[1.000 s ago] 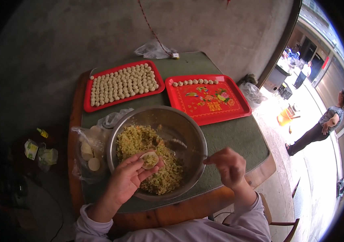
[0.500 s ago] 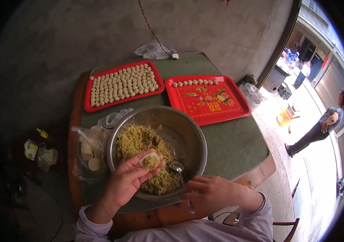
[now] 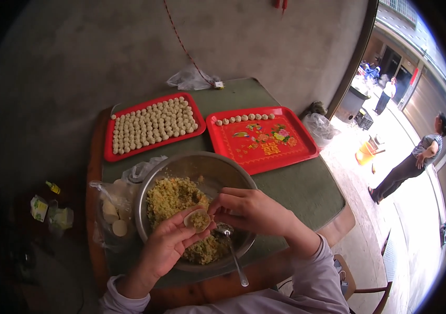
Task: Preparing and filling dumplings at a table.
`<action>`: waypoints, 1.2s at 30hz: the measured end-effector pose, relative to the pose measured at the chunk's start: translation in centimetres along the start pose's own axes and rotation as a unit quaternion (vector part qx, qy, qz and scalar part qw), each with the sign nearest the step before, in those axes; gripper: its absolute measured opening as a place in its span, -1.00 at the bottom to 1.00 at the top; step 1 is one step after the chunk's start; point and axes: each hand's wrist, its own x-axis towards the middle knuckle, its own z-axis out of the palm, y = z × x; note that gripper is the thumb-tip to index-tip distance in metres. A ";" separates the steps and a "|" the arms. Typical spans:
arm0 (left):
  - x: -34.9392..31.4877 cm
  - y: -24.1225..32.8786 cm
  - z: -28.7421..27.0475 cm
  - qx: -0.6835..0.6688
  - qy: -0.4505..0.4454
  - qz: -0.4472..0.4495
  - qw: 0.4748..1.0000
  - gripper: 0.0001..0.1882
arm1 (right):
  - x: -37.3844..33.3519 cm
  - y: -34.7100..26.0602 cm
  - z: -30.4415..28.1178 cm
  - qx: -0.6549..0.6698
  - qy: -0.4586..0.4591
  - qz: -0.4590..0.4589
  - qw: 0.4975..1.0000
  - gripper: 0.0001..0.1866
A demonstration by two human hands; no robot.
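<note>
My left hand (image 3: pixel 169 238) holds a round dumpling wrapper (image 3: pixel 198 220) in its fingers, with a lump of chopped yellow-green filling on it. At the wrapper's right edge, my right hand (image 3: pixel 246 209) has its fingers bent and thumb and forefinger drawn together; their tips seem to touch the dough. Both hands are above a large steel bowl (image 3: pixel 233 180) of loose filling (image 3: pixel 176 196). A metal spoon (image 3: pixel 237 261) rests in the bowl, its handle leaning over the near rim. Beside the bowl on the left, a clear plastic bag (image 3: pixel 109 196) contains stacked wrappers (image 3: pixel 120 228).
Farther back on the green-topped table (image 3: pixel 301 193), a red tray (image 3: pixel 202 123) carries rows of small dumplings (image 3: pixel 152 125). A second red tray (image 3: pixel 304 141) has one row along its far edge. People stand outside the doorway at right, near an orange bucket (image 3: pixel 365 153).
My right hand has left the spoon and moved up and left to the wrapper. The spoon stays in the bowl. My left hand still holds the filled wrapper; the whole view has shifted slightly.
</note>
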 end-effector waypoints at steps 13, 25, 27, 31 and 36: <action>0.7 0.4 -0.2 0.031 -0.016 -0.015 0.999 -0.55 | 1.3 1.5 1.1 -0.050 0.007 -0.079 0.996 -0.85; 0.9 0.3 0.1 0.044 -0.006 -0.022 0.999 -0.57 | 0.9 1.5 1.6 -0.076 -0.002 -0.098 0.992 -0.82; 0.9 0.1 0.0 0.048 -0.001 -0.022 0.999 -0.57 | 1.0 1.5 1.6 -0.079 -0.007 -0.099 0.992 -0.82; 1.0 -0.1 -0.3 0.037 -0.005 -0.022 0.999 -0.57 | 0.8 1.7 1.2 -0.061 -0.017 -0.095 0.993 -0.82; 1.1 -0.1 -0.3 0.033 -0.007 -0.019 0.999 -0.56 | 0.7 1.9 1.3 -0.072 -0.009 -0.105 0.992 -0.84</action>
